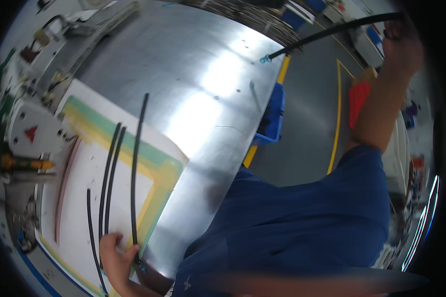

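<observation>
My right hand [404,42] is raised at the upper right, closed round one end of a black tube [332,33]. The tube slants down to the left, with a light blue piece [265,59] at its far end, above the table's edge. At the lower left my left hand [116,260] rests over a white board [79,173] edged with green and yellow tape, thumb and fingers apart. Two black tubes [113,178] run under that hand. A longer tube [135,168] lies by its thumb, and a shorter one [90,222] lies to its left.
A shiny metal table [198,123] carries the board. Machine parts [34,123] line the left side. Below the table's right edge sits a blue bin [274,116]; yellow lines [337,123] mark the grey floor. A red container [359,101] stands beyond my right forearm.
</observation>
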